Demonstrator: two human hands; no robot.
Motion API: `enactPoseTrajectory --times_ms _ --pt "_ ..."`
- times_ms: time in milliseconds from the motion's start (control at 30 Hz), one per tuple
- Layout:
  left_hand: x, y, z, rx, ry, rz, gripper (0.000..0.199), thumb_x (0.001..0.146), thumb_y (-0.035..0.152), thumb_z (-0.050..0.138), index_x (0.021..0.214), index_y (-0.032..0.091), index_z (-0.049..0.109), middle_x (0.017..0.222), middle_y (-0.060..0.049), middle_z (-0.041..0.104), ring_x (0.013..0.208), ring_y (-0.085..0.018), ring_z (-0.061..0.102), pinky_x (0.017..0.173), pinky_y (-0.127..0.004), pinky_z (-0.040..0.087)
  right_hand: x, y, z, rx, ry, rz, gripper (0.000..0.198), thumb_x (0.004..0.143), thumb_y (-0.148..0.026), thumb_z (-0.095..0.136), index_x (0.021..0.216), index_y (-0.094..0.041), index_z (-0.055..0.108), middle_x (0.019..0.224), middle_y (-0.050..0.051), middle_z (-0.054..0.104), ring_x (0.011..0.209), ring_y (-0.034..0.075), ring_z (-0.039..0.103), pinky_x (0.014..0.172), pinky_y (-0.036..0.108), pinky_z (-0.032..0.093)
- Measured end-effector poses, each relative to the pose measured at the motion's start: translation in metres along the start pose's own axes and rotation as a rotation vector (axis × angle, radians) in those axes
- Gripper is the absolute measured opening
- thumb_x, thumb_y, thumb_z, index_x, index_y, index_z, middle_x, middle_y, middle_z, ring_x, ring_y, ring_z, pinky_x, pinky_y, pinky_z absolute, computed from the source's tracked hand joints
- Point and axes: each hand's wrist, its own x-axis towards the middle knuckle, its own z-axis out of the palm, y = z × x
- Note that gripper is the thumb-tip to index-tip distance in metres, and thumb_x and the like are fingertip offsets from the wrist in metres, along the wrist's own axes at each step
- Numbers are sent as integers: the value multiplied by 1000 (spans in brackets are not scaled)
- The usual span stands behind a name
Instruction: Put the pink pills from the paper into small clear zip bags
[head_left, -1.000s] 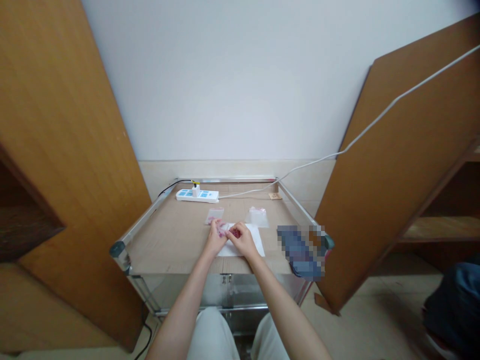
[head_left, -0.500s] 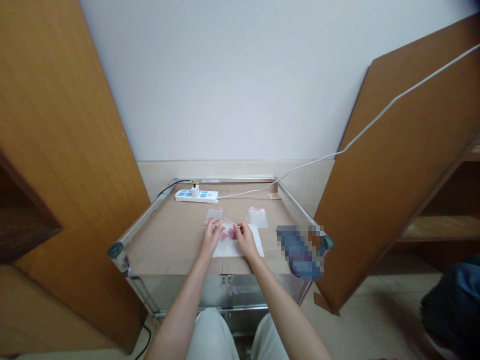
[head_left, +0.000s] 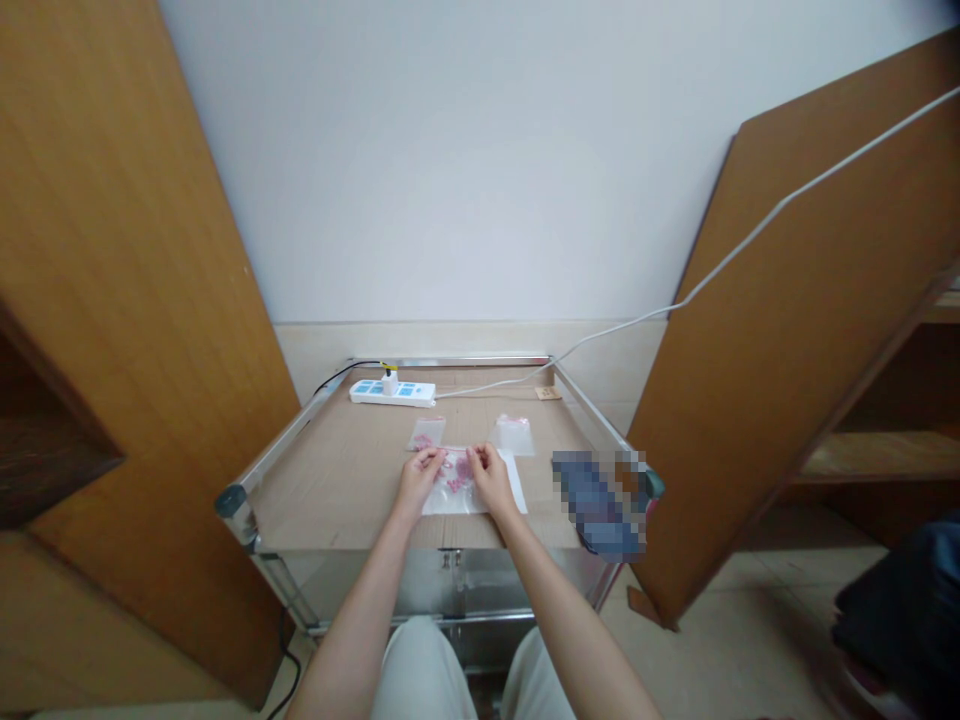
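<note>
Between my two hands is a small clear zip bag (head_left: 456, 484) with pinkish-red bits inside; the bits are too small to name. My left hand (head_left: 422, 473) pinches the bag's top left corner, and my right hand (head_left: 488, 476) pinches the top right. The top edge runs fairly straight from one hand to the other. A white sheet (head_left: 517, 484) lies under the bag. Just beyond my left hand lies another clear bag (head_left: 427, 433) with reddish bits in it. A third, pale clear bag (head_left: 514, 436) rests beyond my right hand.
A white power strip (head_left: 392, 392) with a plug lies at the tabletop's back left, its white cable (head_left: 615, 328) rising to the right. Dark blue cloth (head_left: 596, 505), partly pixelated, lies at the right edge. Metal rails frame the table. Part of a person (head_left: 900, 610) shows far right.
My left fingers have closed on the bag's top left corner, and its top edge is now drawn straight between both hands. The reddish bits sit lower in the bag.
</note>
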Motion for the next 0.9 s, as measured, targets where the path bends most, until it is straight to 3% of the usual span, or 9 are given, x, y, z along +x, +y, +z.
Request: enactPoseTrajectory --times_ms 267,533,733,900 --pt "-2 4 0 27 -20 -33 31 59 39 59 73 12 62 65 -4 62 50 -8 47 48 -18 34 1 5 2 39 -39 -44 19 73 -31 46 73 -15 54 63 1 53 57 11 47 53 21 36" --pt "-2 4 1 5 10 -54 31 56 40 62 66 11 62 55 -1 58 48 -8 48 46 -18 33 1 9 5 67 -56 -17 18 74 -31 46 71 -15 53 60 0 52 54 11 46 51 20 35" --pt "-3 1 2 -60 -119 -97 28 57 37 62 70 12 60 63 -2 60 55 -9 52 53 -19 38 0 4 3 69 -117 -33 19 73 -32 48 70 -15 54 61 -1 52 55 10 45 52 20 34" --pt "-3 1 1 -54 -89 -74 29 57 35 63 72 11 60 62 -2 60 57 -10 52 55 -20 40 0 5 3 82 -65 -1 17 72 -31 48 74 -15 54 62 0 53 56 11 46 53 21 35"
